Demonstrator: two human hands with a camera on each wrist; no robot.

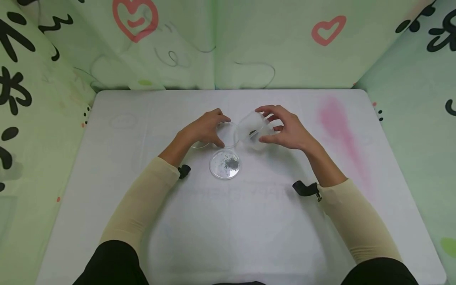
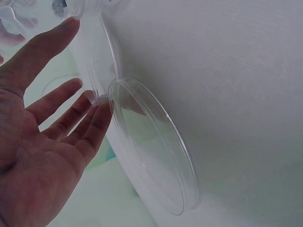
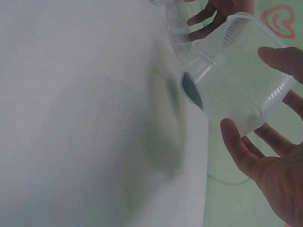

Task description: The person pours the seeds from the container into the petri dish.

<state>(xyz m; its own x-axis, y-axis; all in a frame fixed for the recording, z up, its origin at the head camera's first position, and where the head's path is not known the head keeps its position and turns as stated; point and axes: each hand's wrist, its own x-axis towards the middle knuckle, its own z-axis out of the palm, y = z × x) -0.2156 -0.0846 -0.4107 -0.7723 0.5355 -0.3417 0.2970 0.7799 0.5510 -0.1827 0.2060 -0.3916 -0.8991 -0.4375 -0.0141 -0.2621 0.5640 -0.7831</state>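
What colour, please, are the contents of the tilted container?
The contents look dark grey, showing best in the right wrist view.

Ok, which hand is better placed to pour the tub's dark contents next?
Probably the right hand: it holds the tilted tub, dark contents low inside, beside the dish that the left hand grips.

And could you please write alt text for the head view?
A tilted clear container holding dark material, in the right hand's grip, is beside a clear dish in the left hand's grip. Another dish with grey flecks lies nearer the viewer on the white table.
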